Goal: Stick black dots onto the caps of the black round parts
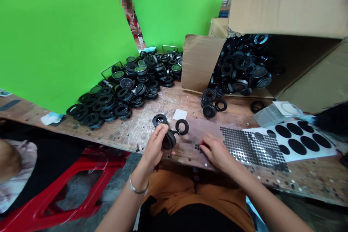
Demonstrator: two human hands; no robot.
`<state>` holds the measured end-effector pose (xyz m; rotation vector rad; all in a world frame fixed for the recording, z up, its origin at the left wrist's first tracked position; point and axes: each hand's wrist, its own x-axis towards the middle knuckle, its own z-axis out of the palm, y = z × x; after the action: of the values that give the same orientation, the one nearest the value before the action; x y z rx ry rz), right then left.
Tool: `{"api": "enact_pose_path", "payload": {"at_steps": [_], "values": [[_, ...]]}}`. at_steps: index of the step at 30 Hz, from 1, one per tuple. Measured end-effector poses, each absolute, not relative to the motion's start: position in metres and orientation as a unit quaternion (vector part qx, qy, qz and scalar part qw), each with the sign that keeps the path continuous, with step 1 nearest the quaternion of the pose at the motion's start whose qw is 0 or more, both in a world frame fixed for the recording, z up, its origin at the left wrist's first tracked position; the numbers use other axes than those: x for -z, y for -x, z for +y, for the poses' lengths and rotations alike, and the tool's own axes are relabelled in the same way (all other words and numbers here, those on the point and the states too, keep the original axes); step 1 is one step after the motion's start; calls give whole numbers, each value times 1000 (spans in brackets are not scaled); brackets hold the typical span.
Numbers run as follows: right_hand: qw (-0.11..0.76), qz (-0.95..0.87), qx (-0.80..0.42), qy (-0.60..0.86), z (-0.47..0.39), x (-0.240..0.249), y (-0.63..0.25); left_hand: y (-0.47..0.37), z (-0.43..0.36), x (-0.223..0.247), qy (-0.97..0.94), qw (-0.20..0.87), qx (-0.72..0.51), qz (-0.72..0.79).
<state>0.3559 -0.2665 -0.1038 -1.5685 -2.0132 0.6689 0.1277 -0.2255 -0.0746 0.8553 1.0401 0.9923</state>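
Observation:
My left hand [156, 145] grips a black round part [169, 140] just above the table's front edge. A black ring [182, 127] is joined to it on the right, and another round piece [159, 120] shows behind my fingers. My right hand [213, 148] is low over a clear sheet, its fingers drawn together beside a few small black dots [197, 146]; whether anything is between the fingertips is too small to tell. Right of that hand lies a sheet of many small black dots [241, 145].
Piles of black round parts [125, 94] stand along the green partition [54, 36]. An open cardboard box [201, 61] holds more. A white sheet with large black ovals [295, 146] lies right. A red stool [81, 166] and a person's arm [9, 159] are at left.

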Motion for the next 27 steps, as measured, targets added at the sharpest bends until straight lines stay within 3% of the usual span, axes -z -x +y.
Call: {"api": "enact_pose_path", "payload": {"at_steps": [6,12,14,18,20,27], "values": [[108,-765,-195,604,-259,111,-342,-132,-230,86,-297,722,-419,464],[73,-778,-146,606,-263,111,-339,-138,-232,86,-215,777,-402,434],[119,-775,-135,606,-270,109,-341,-140,-233,85,-198,785,-399,431],[359,-728,-115,572,-281,89,-346,-148,-238,83,-184,795,-381,435],[433,-716,-86,541,-282,74,-343,-156,-242,83,-181,801,-368,437],[423,-727,-88,534,-279,60,-330,-182,-254,81,-184,813,-355,424]]}}
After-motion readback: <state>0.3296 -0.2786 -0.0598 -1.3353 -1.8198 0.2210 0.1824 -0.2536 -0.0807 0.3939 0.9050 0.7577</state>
